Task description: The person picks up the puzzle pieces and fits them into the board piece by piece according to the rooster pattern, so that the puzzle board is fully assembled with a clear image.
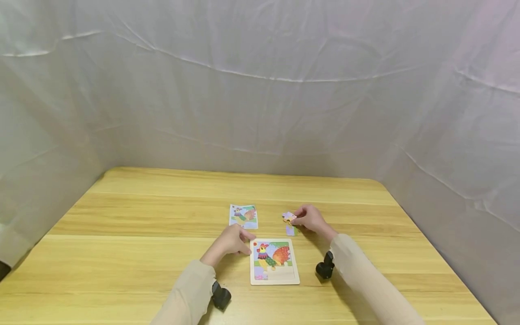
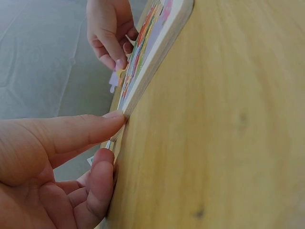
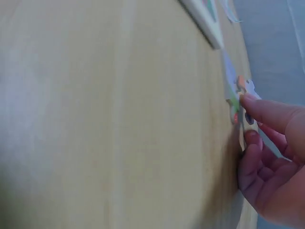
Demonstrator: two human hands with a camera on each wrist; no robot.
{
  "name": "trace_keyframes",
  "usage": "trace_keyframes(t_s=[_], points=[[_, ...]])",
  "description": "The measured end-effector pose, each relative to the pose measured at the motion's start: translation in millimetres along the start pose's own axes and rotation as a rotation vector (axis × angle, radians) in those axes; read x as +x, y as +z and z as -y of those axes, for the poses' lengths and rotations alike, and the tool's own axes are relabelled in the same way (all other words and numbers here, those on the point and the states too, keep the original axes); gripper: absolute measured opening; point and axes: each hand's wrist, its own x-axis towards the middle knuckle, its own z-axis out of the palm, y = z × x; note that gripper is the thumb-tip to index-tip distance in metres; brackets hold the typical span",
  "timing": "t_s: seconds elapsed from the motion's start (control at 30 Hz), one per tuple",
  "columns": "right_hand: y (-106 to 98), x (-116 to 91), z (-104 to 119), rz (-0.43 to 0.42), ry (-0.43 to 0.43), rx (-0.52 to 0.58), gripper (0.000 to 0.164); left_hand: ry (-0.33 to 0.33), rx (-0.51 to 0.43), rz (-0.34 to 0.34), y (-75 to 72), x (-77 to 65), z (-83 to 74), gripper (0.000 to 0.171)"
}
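Note:
A wooden jigsaw tray [image 1: 275,283] lies in front of me with a rooster picture in it; pieces fill its top and lower left, and bare wood shows at lower right. My left hand [image 1: 230,240] holds the tray's far left corner, thumb on the left side and index finger at the top edge. In the left wrist view the thumb [image 2: 86,131] lies against the tray's rim. Beyond the tray, my right hand [image 1: 312,218] pinches a lilac and orange puzzle piece [image 1: 287,216] between thumb and fingers, tilted just over the table.
Close below the held piece lies a loose lilac and green puzzle piece [image 1: 290,231]. A picture card [image 1: 243,217] with the same rooster lies behind the tray on the wooden table [image 1: 134,262]. Grey cloth [image 1: 260,117] encloses the table's back and sides.

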Motion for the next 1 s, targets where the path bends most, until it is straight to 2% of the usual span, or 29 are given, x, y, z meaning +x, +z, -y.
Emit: trace_keyframes(t_s=[0.13, 0.27, 0.47, 0.53, 0.7, 1.0], points=[[-2.3, -0.5, -0.2, -0.011, 0.039, 0.103, 0.011, 0.003, 0.004, -0.001, 0.0, 0.8, 0.2, 0.033], [-5.5, -0.2, -2.0, -0.006, 0.052, 0.224, 0.012, 0.012, 0.009, -0.001, 0.1, 2.0, 0.1, 0.033], [-11.9, -7.2, -0.9, 0.056, 0.023, 0.389, 0.050, 0.016, 0.003, 0.005, 0.8, 2.6, -0.1, 0.033], [-13.2, -11.0, 0.7, 0.072, 0.015, 0.402, 0.053, 0.017, -0.002, 0.006, 1.2, 3.1, 0.2, 0.033], [-13.2, -21.5, 5.8, 0.093, 0.016, 0.404, 0.050, 0.021, 0.002, 0.000, 1.7, 4.8, 1.1, 0.033], [-7.3, -44.4, 14.4, 0.067, -0.026, 0.287, 0.026, 0.028, 0.004, 0.000, 1.9, 4.7, 0.5, 0.033]])
